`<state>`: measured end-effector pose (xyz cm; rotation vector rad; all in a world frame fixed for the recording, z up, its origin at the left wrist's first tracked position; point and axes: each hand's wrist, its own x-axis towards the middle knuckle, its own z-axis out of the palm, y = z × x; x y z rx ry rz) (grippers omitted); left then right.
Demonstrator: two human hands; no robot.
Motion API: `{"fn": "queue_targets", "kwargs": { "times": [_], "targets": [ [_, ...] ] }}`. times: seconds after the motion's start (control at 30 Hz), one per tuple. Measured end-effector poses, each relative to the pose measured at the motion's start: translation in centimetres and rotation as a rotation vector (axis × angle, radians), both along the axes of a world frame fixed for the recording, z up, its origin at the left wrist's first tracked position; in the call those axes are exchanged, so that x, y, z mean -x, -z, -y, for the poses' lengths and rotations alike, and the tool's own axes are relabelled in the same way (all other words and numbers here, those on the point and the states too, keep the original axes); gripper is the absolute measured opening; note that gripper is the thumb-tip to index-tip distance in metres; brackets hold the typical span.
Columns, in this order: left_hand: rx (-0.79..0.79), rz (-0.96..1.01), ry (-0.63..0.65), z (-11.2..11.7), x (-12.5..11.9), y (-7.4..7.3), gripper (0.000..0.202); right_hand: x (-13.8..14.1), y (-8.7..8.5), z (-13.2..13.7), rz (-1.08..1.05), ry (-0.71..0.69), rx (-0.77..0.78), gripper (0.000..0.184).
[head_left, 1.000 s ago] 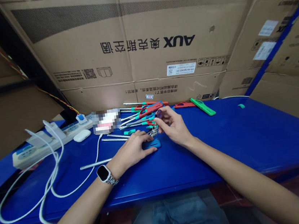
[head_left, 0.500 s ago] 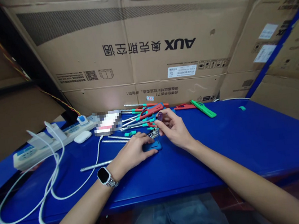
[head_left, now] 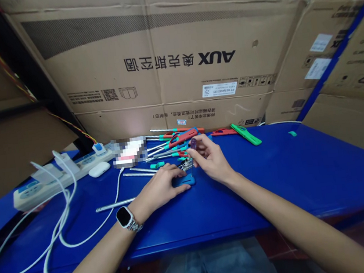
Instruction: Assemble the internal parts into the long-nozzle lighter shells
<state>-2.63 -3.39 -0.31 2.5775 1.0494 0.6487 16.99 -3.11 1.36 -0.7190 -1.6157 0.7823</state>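
Observation:
My left hand, with a smartwatch on the wrist, lies over a blue plastic handle piece on the blue table and holds it down with curled fingers. My right hand is closed in a pinch on a small dark purple part, just above a little metal mechanism at the blue piece's far end. Behind both hands lies a pile of long gas lighters with red, teal and blue handles and metal tubes.
A green lighter handle and a red one lie at the back right. A power strip, white cables, an earbud case and loose metal tubes sit at left. Cardboard boxes wall the back.
Hardly anything has moved: both hands stay at the blue piece, with the right hand's pinch shifted slightly. The camera view has drifted a little.

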Motion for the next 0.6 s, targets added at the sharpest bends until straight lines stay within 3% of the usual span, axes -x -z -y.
{"fn": "queue_targets", "kwargs": {
  "times": [0.47, 0.53, 0.6],
  "targets": [
    [0.011, 0.009, 0.002, 0.0, 0.3, 0.4, 0.029, 0.4, -0.1, 0.0, 0.103, -0.018, 0.009, 0.017],
    [0.016, 0.077, 0.009, 0.0, 0.3, -0.1, 0.030, 0.4, -0.2, 0.0, 0.110, -0.020, 0.013, 0.018],
    [0.009, 0.242, -0.004, 0.0, 0.0, -1.6, 0.031, 0.4, -0.2, 0.0, 0.125, -0.009, 0.006, 0.021]
  ]
}}
